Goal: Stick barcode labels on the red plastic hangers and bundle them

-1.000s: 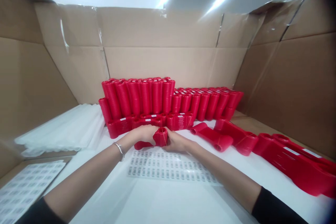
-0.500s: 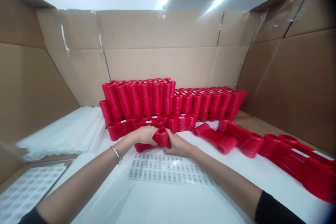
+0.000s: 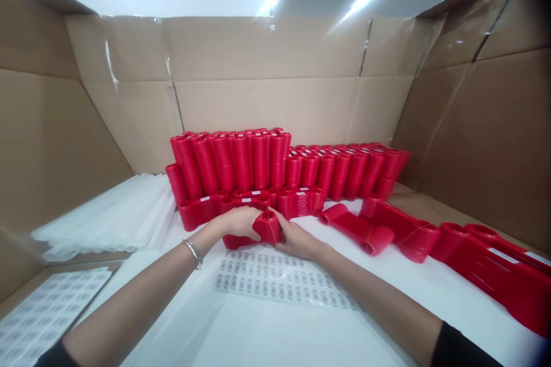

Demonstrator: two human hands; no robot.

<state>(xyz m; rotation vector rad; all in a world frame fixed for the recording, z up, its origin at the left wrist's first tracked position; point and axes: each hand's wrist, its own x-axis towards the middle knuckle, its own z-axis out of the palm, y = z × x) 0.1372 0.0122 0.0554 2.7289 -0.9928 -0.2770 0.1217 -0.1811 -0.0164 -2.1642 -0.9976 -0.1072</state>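
Note:
Between my two hands is a stack of red plastic pieces [image 3: 270, 226] with a round hollow end and a thin band around it. My left hand [image 3: 245, 222] wraps its left side, wearing a silver bracelet [image 3: 192, 253] at the wrist. On the other side, my right hand [image 3: 295, 237] closes around the stack, its fingertips partly hidden. Just below the hands lies a clear sheet of small printed labels [image 3: 279, 278]. Right behind them stand labelled red stacks [image 3: 300, 203], one partly covered by my left hand.
Tall red stacks [image 3: 224, 163] fill the back, with shorter rows [image 3: 340, 175] to their right. Banded red stacks [image 3: 357, 228] lie at right, larger labelled ones [image 3: 486, 266] nearer. Clear plastic bags [image 3: 112, 215] and label sheets [image 3: 47, 309] are at left. Cardboard walls [image 3: 275, 49] surround the white surface.
The whole view has shifted slightly, so everything appears a little further right. Both hands keep their hold on the red stack, with hardly any other movement.

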